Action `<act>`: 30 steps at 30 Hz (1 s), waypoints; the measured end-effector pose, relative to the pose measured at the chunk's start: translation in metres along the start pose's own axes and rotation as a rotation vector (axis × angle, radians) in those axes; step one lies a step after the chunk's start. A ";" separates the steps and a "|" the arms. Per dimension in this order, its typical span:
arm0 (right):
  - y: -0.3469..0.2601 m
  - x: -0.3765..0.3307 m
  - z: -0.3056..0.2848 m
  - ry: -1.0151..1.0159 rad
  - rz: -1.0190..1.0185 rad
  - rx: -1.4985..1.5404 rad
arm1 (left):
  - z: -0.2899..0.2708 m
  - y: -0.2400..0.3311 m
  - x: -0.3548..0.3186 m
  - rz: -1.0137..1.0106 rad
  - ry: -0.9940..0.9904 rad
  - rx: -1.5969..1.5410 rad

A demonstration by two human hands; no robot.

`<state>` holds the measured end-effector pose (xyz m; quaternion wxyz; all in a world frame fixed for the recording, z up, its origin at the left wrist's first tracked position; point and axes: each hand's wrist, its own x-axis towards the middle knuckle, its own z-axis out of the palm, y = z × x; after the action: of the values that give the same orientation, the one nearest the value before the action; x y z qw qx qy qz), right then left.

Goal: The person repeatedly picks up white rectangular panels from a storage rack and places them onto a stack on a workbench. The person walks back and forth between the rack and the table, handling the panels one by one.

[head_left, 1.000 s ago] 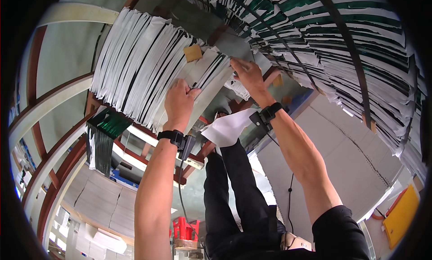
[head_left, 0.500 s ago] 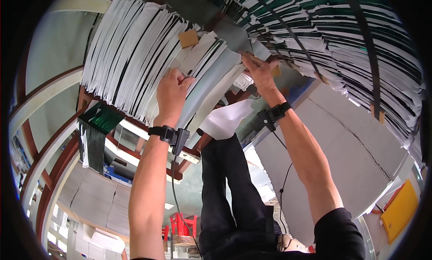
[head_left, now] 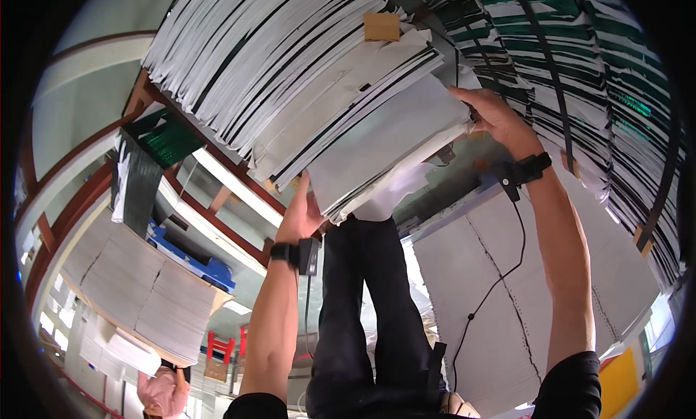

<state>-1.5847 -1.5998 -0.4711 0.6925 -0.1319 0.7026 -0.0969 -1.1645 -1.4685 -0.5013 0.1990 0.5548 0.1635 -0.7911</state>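
From where I stand: left hand (head_left: pixel 299 214) pinching the left end of a white paper bundle (head_left: pixel 391 136) | right hand (head_left: pixel 502 122) clasping its right end | bundle at rack's (head_left: pixel 235 185) near edge | two-ended hold presumably prevents sagging

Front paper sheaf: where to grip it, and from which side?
Probably by its left and right ends, one hand each, coming from the person's side. The front paper sheaf is broad and thin, its near edge exposed, while the paper stack backs its far side. The left hand and right hand are at those ends.
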 end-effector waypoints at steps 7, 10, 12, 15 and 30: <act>-0.032 0.031 -0.002 0.000 0.166 -0.649 | 0.027 -0.019 0.032 0.012 0.152 -0.062; -0.046 0.048 0.022 -0.148 0.160 -0.743 | 0.015 -0.025 0.039 0.085 0.148 -0.031; 0.011 0.095 -0.012 0.016 -0.143 -0.770 | 0.022 -0.032 0.046 0.103 0.110 0.038; -0.001 0.074 0.034 0.035 -0.153 -0.737 | 0.001 -0.047 0.055 0.254 0.154 0.110; 0.163 -0.139 0.037 0.096 -0.313 -0.562 | -0.026 -0.103 -0.172 0.629 0.354 0.577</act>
<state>-1.5549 -1.3990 -0.3924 0.5717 -0.4196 0.7049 -0.0108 -1.1420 -1.3432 -0.3442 0.2357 0.7369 -0.2080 -0.5985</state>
